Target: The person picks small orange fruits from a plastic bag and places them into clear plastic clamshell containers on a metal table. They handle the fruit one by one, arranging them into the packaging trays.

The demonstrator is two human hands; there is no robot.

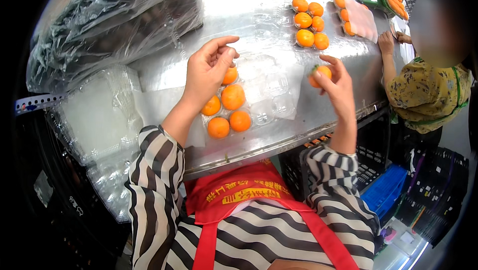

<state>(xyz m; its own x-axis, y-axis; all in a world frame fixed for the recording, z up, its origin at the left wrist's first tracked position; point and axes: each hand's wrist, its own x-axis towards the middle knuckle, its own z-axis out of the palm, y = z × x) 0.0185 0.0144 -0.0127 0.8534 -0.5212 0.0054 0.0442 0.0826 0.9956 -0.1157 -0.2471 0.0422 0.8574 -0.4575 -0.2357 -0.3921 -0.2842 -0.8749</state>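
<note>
My right hand (340,88) is closed on a mandarin (321,76) with a bit of green at its top, held above the metal table to the right of an opened clear plastic fruit box (271,88). The box's left half holds several mandarins (233,97) in its cups, while its right half has bare moulded hollows. Over the far end of the filled half is my left hand (206,70), fingers loosely bent, thumb and forefinger apart, with nothing seen in it. It partly hides the farthest mandarins.
Farther right stand another filled box (304,21) and one under a pink sheet (361,18). Stacked clear boxes (99,115) sit at the left, below a heap of dark plastic film (114,26). A co-worker (428,90) stands at the table's right end; a blue crate (386,188) is below.
</note>
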